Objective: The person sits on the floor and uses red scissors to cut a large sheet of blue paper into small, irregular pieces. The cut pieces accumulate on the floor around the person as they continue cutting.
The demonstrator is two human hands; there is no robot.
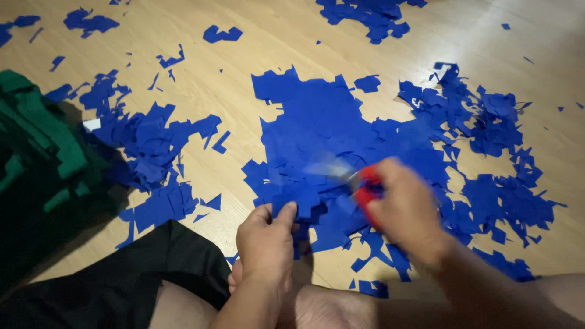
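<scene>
The left hand (pixel 266 239) pinches a blue sheet (pixel 304 201) between its fingers, low on the wooden floor (pixel 244 85) near the person's legs. The right hand (pixel 407 210), blurred, grips red-handled scissors (pixel 364 186) at that sheet. Blue scraps (pixel 487 122) lie scattered around; green pieces (pixel 36 140) sit at the floor's left edge.

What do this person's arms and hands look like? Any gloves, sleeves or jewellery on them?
Both are bare. The left hand has no glove, ring or watch that shows, and its forearm is uncovered to the picture's edge. The right hand is blurred, so small details cannot be told, but no glove or sleeve shows there either. The only clothing in view is black shorts.
</scene>
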